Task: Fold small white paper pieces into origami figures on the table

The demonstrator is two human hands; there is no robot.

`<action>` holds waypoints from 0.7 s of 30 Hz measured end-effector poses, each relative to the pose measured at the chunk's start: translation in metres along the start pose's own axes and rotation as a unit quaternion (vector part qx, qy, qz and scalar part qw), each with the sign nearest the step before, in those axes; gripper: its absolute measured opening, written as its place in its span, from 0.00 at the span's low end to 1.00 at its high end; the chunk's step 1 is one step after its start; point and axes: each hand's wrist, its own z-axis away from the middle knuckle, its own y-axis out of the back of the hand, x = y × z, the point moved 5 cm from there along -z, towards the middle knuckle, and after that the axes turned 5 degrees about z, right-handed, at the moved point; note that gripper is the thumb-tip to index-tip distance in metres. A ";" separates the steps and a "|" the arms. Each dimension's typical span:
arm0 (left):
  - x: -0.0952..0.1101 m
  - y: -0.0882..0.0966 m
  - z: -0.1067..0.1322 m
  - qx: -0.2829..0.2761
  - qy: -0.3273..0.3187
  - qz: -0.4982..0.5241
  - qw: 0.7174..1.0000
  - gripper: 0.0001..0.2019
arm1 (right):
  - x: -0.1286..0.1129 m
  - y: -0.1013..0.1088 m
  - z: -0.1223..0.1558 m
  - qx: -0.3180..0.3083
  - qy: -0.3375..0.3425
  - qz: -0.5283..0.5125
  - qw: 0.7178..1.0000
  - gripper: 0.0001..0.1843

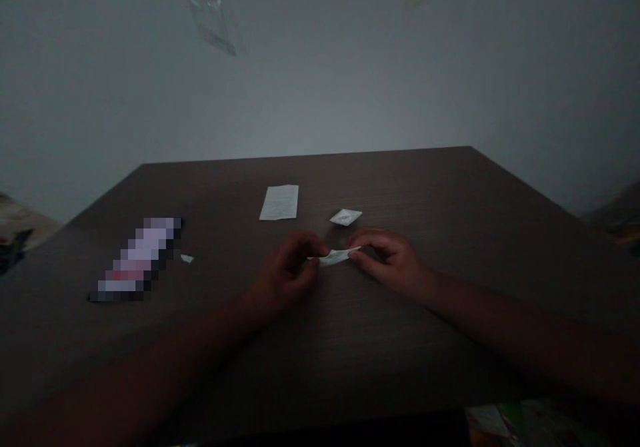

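Between my two hands is a small, pale, flat piece of paper (336, 256), slightly creased and held just above the table. My left hand (290, 270) pinches its left end between thumb and fingers. At the other end, the thumb and fingertips of my right hand (393, 260) close on the paper. Just beyond my hands lies a small whitish diamond-shaped packet or folded paper (346, 217); which of these it is, I cannot tell. Farther back and to the left, a printed sheet (279, 202) lies flat.
A dark brown table (320, 340) spans the view, with a pale wall (350, 67) behind it. On the left lies a blurred-out, phone-like slab (143, 254), with a small white scrap (187, 258) beside it. Clear plastic (207, 7) hangs on the wall. The light is dim.
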 end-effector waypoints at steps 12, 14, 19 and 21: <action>0.010 -0.004 -0.002 -0.026 -0.011 -0.137 0.990 0.04 | 0.007 -0.013 0.007 -0.027 -0.058 -0.038 0.997 0.06; 0.011 -0.005 0.000 -0.029 0.014 -0.144 0.989 0.05 | 0.006 -0.016 0.008 -0.030 -0.061 -0.042 0.997 0.08; 0.011 -0.008 0.001 -0.034 0.042 -0.132 0.990 0.07 | 0.005 -0.019 0.006 -0.027 -0.106 -0.065 0.992 0.09; 0.011 -0.009 0.000 -0.035 0.056 -0.119 0.991 0.07 | 0.005 -0.019 0.005 -0.022 -0.139 -0.088 0.986 0.10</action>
